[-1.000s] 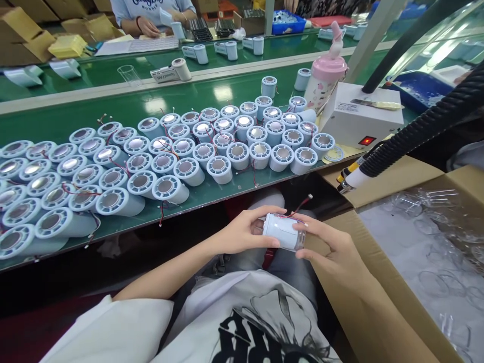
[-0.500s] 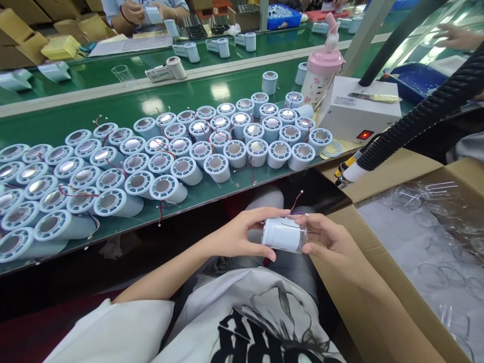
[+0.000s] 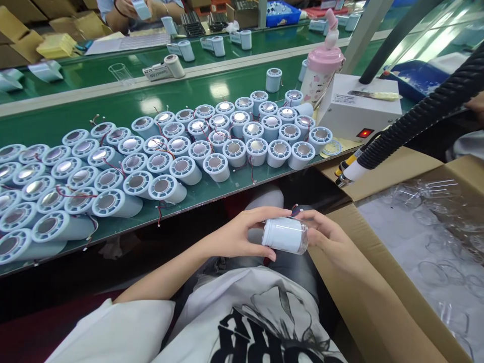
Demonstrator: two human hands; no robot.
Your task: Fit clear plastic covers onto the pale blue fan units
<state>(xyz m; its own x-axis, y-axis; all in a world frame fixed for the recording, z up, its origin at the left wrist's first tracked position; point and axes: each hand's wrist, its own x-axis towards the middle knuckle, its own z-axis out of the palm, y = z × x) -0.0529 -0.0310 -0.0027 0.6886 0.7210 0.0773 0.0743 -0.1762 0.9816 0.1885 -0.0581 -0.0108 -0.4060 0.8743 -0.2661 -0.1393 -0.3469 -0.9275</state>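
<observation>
Two bare hands show in the head view, raised above the person's lap, just in front of the near edge of the green surface [image 3: 200, 194]. The left hand [image 3: 242, 234] grips one end of a light-blue cylinder [image 3: 283, 234], fingers over the top and thumb underneath. The cylinder lies on its side, and a clear cover [image 3: 303, 241] shows around its other end. The right hand [image 3: 330, 234] is at that end with its fingers bent; a short dark wire [image 3: 297, 210] shows by its fingertips, and whether it pinches the wire or the cover I cannot tell.

On the surface stand many similar blue cylinders [image 3: 216, 169] in close rows, round metal faces up, some with thin red wires trailing. One stands apart behind them, near a pink-topped bottle [image 3: 321, 70]. Beside the bottle is a white machine [image 3: 359, 113] with a lit red switch [image 3: 365, 133]; a blade [image 3: 374, 95] lies on top. A black hose [image 3: 408, 126] reaches over a cardboard box [image 3: 359, 247] holding clear plastic pieces [image 3: 438, 272]. Across the line, another person's hands [image 3: 145, 9] hold a blue part.
</observation>
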